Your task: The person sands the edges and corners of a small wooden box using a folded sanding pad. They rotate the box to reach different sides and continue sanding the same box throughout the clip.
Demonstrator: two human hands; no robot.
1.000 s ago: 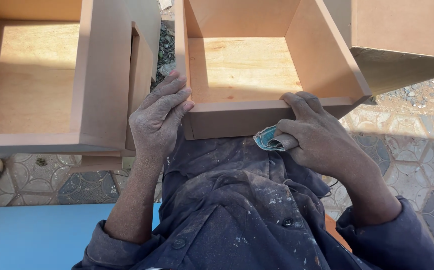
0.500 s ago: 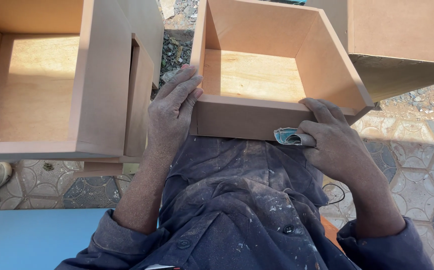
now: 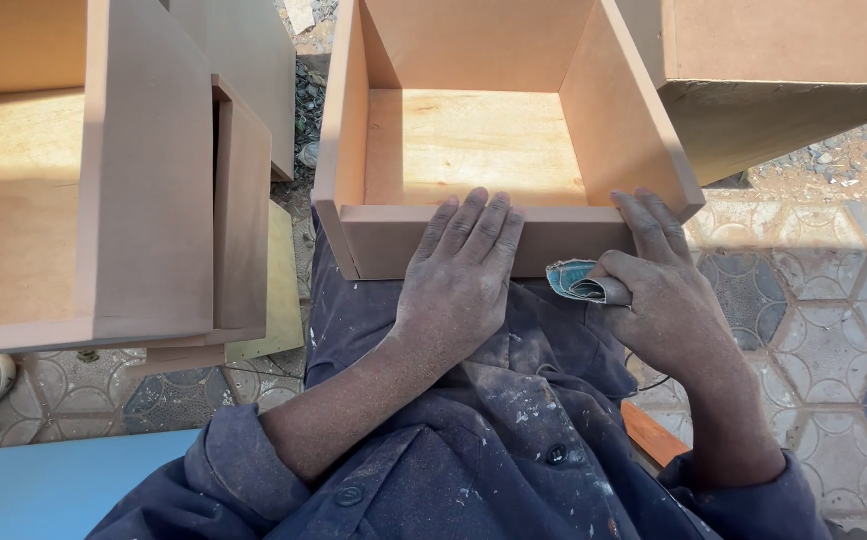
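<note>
The left hand lies flat with fingers spread over the near wall of the open wooden box, which rests on the person's lap; it grips nothing. The right hand, just right of it on the same wall, pinches a folded piece of blue-backed sandpaper against the box's front face. Left of the box stands 1 larger wooden box; beyond its right corner lies a patterned tiled floor.
</note>
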